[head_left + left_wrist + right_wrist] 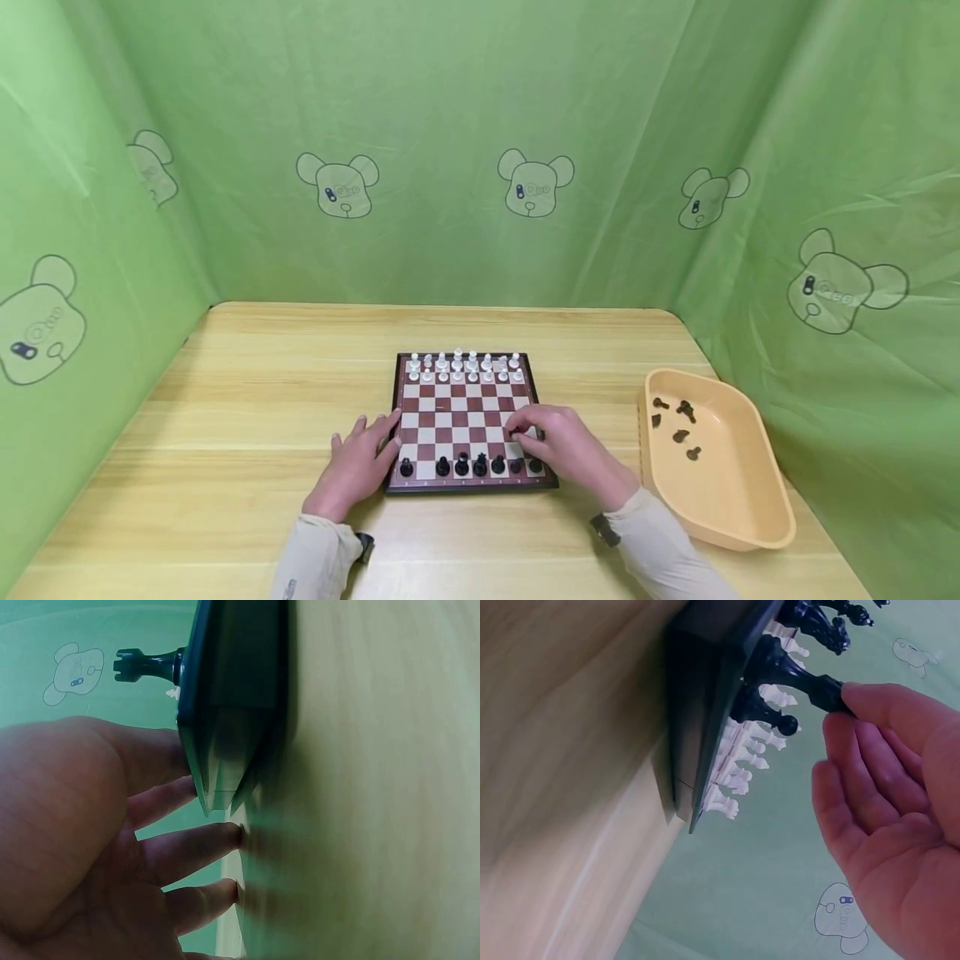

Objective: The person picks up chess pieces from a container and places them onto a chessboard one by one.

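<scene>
A chessboard (452, 435) lies on the table with white pieces (457, 364) in two rows at its far side. A row of black pieces (480, 465) stands along the near edge. My right hand (558, 440) pinches a small black chess piece (514, 432) over the board's right part; its kind is largely hidden by the fingers. In the right wrist view, a black piece (787, 671) meets the thumb and index fingertips, beside a round-headed pawn (769, 712). My left hand (352, 467) rests at the board's left edge, fingers spread, below a black rook (146, 666).
To the right stands a peach plastic tray (750, 492) with several dark chess pieces (681, 435) scattered in its left part. The wooden table (262, 400) is bordered by green cloth walls (442, 250) at the back and sides.
</scene>
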Demonstrator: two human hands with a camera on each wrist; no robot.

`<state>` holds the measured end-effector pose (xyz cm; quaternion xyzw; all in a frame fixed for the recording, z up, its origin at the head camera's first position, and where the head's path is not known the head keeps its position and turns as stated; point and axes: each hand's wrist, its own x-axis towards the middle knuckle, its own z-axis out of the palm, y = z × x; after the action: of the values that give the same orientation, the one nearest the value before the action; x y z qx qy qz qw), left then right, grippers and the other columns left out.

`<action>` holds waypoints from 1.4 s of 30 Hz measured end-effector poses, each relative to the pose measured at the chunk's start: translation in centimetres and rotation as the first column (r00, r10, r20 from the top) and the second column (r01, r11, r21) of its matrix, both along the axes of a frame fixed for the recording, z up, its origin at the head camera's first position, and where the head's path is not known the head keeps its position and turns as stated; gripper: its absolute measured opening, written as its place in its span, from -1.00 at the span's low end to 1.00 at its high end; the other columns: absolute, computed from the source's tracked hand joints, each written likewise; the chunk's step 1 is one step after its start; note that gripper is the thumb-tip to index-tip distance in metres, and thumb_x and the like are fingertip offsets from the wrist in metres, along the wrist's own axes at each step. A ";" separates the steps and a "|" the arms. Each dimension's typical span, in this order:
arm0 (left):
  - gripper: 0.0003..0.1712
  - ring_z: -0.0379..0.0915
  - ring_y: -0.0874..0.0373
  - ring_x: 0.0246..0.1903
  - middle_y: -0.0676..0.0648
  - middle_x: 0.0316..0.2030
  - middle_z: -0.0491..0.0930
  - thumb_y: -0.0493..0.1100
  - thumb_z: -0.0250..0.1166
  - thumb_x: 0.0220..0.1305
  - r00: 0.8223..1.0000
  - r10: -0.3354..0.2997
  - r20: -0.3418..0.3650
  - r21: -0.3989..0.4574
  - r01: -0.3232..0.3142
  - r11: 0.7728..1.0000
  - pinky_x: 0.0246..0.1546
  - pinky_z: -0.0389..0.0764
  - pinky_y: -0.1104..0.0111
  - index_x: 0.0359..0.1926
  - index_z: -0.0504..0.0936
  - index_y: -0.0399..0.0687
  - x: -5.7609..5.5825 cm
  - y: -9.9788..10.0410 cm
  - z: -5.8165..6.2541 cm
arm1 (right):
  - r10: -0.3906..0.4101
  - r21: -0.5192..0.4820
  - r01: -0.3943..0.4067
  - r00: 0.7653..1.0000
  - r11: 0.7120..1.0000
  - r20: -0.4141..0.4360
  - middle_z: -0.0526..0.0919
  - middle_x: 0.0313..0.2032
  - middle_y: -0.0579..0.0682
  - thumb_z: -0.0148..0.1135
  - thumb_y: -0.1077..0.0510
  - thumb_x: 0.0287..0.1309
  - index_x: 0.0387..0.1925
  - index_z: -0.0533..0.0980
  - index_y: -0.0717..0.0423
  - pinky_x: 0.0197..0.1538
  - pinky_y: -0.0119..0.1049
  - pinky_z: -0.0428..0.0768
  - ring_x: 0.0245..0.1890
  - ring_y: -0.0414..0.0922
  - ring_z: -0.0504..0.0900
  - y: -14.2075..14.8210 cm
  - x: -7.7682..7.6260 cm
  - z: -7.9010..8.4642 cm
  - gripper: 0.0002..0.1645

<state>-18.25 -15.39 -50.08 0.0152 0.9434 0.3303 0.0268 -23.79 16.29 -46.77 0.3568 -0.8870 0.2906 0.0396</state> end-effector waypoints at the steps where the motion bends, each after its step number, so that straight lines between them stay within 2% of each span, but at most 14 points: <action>1: -0.40 -0.04 -0.44 0.52 -0.36 0.46 0.31 -0.05 0.08 0.59 1.000 0.000 0.001 -0.001 0.000 1.000 0.39 -0.28 -0.48 0.55 0.31 -0.04 0.0 0.0 0.0 | 0.006 0.008 -0.006 1.000 1.000 0.006 0.79 -0.20 -0.03 0.40 0.37 0.20 -0.14 0.70 0.16 0.00 -0.15 0.75 -0.17 -0.11 0.74 0.0 -0.1 -0.1 -0.80; 9: -0.40 -0.05 -0.43 0.53 -0.34 0.47 0.30 -0.04 0.08 0.60 1.000 0.001 0.008 -0.003 -0.001 1.000 0.40 -0.28 -0.47 0.56 0.30 -0.02 0.0 0.0 0.0 | 0.018 0.076 -0.022 0.999 0.997 0.050 0.78 -0.23 -0.08 0.42 0.32 0.19 -0.14 0.71 0.11 0.06 -0.07 0.72 -0.19 -0.17 0.72 -0.1 -0.3 -0.2 -0.81; 14: -0.40 -0.05 -0.43 0.52 -0.33 0.47 0.30 -0.04 0.08 0.60 1.000 0.002 0.009 -0.003 -0.002 1.000 0.40 -0.28 -0.47 0.56 0.31 -0.02 0.0 0.1 0.1 | 0.003 0.091 -0.010 0.997 0.996 0.078 0.79 -0.20 -0.06 0.42 0.33 0.19 -0.12 0.70 0.13 0.08 -0.10 0.72 -0.16 -0.16 0.72 -0.1 -0.3 -0.1 -0.79; 22: -0.40 -0.04 -0.42 0.52 -0.33 0.47 0.31 -0.05 0.08 0.60 1.000 -0.002 0.008 -0.005 0.002 1.000 0.40 -0.27 -0.48 0.56 0.31 -0.02 -0.1 0.1 0.1 | 0.060 0.094 -0.067 0.995 0.993 0.079 0.79 -0.17 0.00 0.42 0.40 0.15 -0.11 0.69 0.18 0.05 -0.16 0.74 -0.15 -0.11 0.74 0.1 -0.5 -0.3 -0.75; 30: -0.40 -0.04 -0.42 0.52 -0.34 0.46 0.31 -0.05 0.08 0.59 1.000 -0.002 0.003 0.000 0.002 1.000 0.39 -0.27 -0.48 0.56 0.31 -0.03 -0.1 0.1 0.2 | 0.075 0.116 -0.084 0.994 0.990 0.080 0.79 -0.16 0.00 0.41 0.41 0.15 -0.10 0.69 0.17 0.07 -0.15 0.73 -0.12 -0.09 0.75 0.1 -0.7 -0.4 -0.73; 42: -0.39 -0.05 -0.43 0.52 -0.34 0.47 0.30 -0.05 0.08 0.59 1.000 -0.002 0.008 -0.001 0.002 1.000 0.40 -0.28 -0.48 0.56 0.30 -0.04 0.1 0.0 0.2 | 0.088 0.125 -0.110 0.981 0.986 0.171 0.79 -0.21 0.00 0.42 0.46 0.10 -0.15 0.68 0.19 0.01 -0.23 0.75 -0.18 -0.10 0.76 -0.2 -1.1 -0.1 -0.73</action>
<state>-18.19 -15.34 -49.92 0.0149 0.9434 0.3299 0.0310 -24.90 16.11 -46.84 0.3772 -0.8857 0.2607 -0.0723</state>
